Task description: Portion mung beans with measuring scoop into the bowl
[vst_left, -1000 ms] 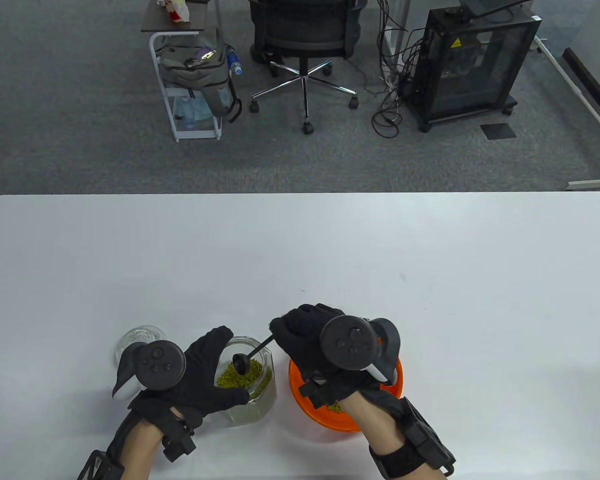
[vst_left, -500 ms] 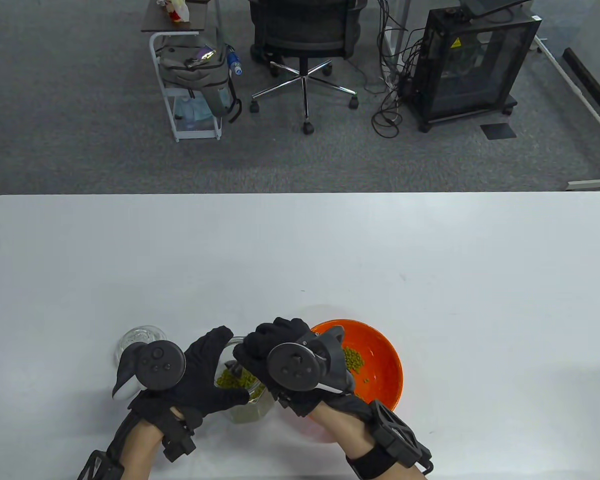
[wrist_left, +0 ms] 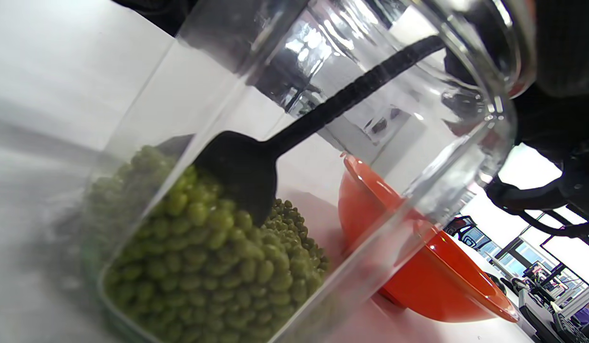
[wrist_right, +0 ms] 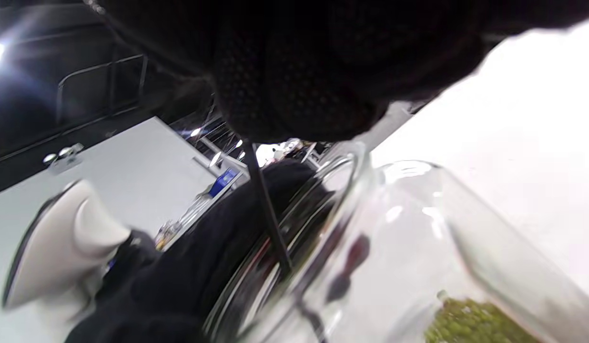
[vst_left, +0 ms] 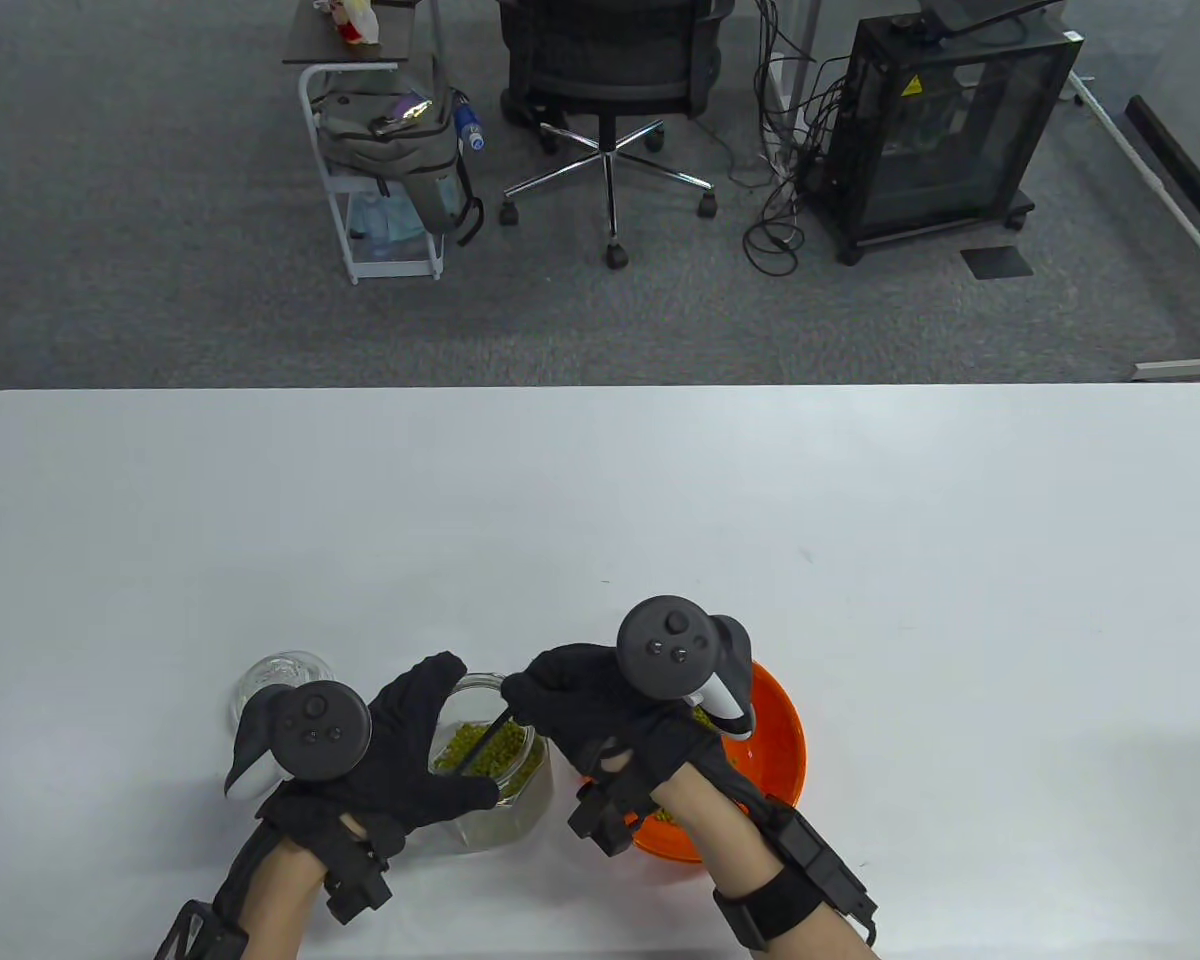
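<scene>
A clear glass jar [vst_left: 500, 790] of green mung beans [vst_left: 490, 748] stands near the table's front edge. My left hand [vst_left: 400, 745] grips the jar from its left side. My right hand [vst_left: 580, 705] pinches the handle of a black measuring scoop [vst_left: 484, 740], whose head is dug into the beans [wrist_left: 213, 247]. The left wrist view shows the scoop [wrist_left: 247, 166] inside the jar [wrist_left: 418, 143]. The orange bowl [vst_left: 780, 740] sits right of the jar, partly under my right wrist, with some beans in it. In the right wrist view the scoop handle [wrist_right: 266, 209] runs down into the jar [wrist_right: 418, 228].
A clear glass lid [vst_left: 278, 678] lies left of my left hand. The white table [vst_left: 600, 520] stretches wide behind the jar and bowl. An office chair [vst_left: 610, 90], a cart [vst_left: 380, 150] and a black cabinet [vst_left: 940, 130] stand on the floor beyond.
My right hand swung from over the bowl toward the jar and lowered the scoop into the beans, then drew back right. The left hand and jar stayed put.
</scene>
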`<state>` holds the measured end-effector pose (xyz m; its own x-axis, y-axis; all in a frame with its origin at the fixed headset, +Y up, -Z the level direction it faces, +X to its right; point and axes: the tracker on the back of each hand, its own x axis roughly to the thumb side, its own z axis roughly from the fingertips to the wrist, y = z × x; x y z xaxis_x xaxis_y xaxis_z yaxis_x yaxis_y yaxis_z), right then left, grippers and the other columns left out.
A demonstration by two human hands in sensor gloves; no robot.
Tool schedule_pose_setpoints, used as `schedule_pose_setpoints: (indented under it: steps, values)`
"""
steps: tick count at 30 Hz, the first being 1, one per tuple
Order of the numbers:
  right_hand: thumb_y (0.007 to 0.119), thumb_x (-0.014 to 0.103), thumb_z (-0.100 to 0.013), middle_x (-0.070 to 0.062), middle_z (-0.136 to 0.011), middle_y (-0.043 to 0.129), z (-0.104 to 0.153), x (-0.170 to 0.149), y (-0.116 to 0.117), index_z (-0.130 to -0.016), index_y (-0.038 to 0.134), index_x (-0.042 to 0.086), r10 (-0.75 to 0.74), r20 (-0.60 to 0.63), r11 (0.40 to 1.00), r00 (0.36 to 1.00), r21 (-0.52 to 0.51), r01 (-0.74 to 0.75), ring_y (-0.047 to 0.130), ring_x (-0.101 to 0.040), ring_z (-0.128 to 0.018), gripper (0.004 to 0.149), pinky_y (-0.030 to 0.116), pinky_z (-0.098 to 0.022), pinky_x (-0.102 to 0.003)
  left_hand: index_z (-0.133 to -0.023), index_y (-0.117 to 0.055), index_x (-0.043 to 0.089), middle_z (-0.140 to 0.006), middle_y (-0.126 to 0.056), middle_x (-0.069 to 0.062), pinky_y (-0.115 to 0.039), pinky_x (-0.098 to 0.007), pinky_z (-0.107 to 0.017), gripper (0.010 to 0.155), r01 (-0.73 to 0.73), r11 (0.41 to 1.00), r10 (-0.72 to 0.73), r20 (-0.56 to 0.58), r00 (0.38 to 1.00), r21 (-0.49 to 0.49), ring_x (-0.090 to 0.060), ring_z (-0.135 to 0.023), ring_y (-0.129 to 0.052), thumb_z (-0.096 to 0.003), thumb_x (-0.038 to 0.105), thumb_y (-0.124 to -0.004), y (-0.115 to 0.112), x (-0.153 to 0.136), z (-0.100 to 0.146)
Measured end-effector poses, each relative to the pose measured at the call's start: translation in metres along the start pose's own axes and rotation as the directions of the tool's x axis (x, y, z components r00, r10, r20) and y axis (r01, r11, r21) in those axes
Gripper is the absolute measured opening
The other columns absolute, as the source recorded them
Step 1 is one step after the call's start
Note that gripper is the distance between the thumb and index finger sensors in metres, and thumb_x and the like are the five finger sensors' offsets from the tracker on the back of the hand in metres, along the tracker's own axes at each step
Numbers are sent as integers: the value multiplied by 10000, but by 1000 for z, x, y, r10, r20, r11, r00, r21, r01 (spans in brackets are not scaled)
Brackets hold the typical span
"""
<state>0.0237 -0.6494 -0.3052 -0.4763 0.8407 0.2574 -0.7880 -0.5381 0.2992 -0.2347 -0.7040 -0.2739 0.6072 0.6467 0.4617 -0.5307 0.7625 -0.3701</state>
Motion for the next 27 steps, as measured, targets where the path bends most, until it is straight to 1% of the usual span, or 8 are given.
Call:
schedule_pose_setpoints:
  steps: [2,3,7,11,16,22,25,27]
  values:
    - [815,434,-484,-127,-470,1033,2,-9,-5,-608,994,55,-33,-54,999,998,-17,32,987,-244,-265,437,855,-231,-380,-1097,-214,11,-1154,-318,-318,-480,-765,-720,1214,-1,1000,1,0,1000,0,-602,-1041,-513,-433,823,-824,0,0,0]
    - [815,431,-485,-126,-463,1035,3,-14,-8,-602,995,53,-55,-81,998,995,-42,51,987,-242,-259,435,855,-224,-379,-1097,-214,11,-1155,-317,-317,-481,-765,-720,1214,-1,1000,1,0,1000,0,-602,-1040,-515,-432,824,-823,0,0,0]
    - [813,425,-485,-130,-445,1033,8,-29,-16,-593,993,45,-108,-151,992,983,-79,97,984,-239,-236,434,853,-206,-376,-1097,-214,10,-1154,-318,-319,-481,-765,-720,1214,-1,1000,1,-1,1000,0,-605,-1039,-515,-433,823,-824,0,0,0]
    - [810,428,-485,-124,-430,1032,12,-34,-22,-582,993,47,-151,-170,983,974,-127,130,982,-229,-221,434,853,-194,-371,-1097,-215,10,-1154,-318,-318,-481,-765,-720,1214,0,1000,0,-1,1000,0,-603,-1040,-516,-432,823,-824,0,0,0]
    - [816,435,-481,-117,-412,1032,17,-39,-30,-566,997,50,-179,-164,971,970,-188,147,979,-221,-206,434,853,-184,-368,-1097,-217,9,-1154,-319,-319,-482,-765,-719,1213,2,1000,-2,-2,1000,-2,-603,-1039,-517,-432,821,-826,0,0,0]
    - [815,434,-483,-117,-414,1030,22,-47,-42,-567,995,51,-244,-163,953,956,-221,206,978,-220,-208,432,851,-185,-368,-1097,-217,8,-1149,-342,-317,-482,-765,-720,1214,5,1000,-5,-3,1000,-4,-602,-1040,-517,-432,823,-824,0,0,0]
    - [814,435,-484,-117,-415,1030,24,-51,-50,-568,995,52,-263,-165,946,951,-239,220,977,-221,-209,432,851,-186,-367,-1097,-217,9,-1154,-318,-319,-480,-766,-719,1212,4,1000,-4,-3,1000,-5,-602,-1040,-517,-434,821,-825,0,0,0]
    - [814,436,-484,-116,-414,1030,26,-54,-55,-567,996,53,-280,-165,939,946,-251,234,976,-220,-212,432,851,-186,-368,-1097,-217,9,-1148,-342,-318,-481,-766,-719,1214,4,1000,-4,-3,1000,-4,-603,-1039,-518,-431,822,-826,0,0,0]
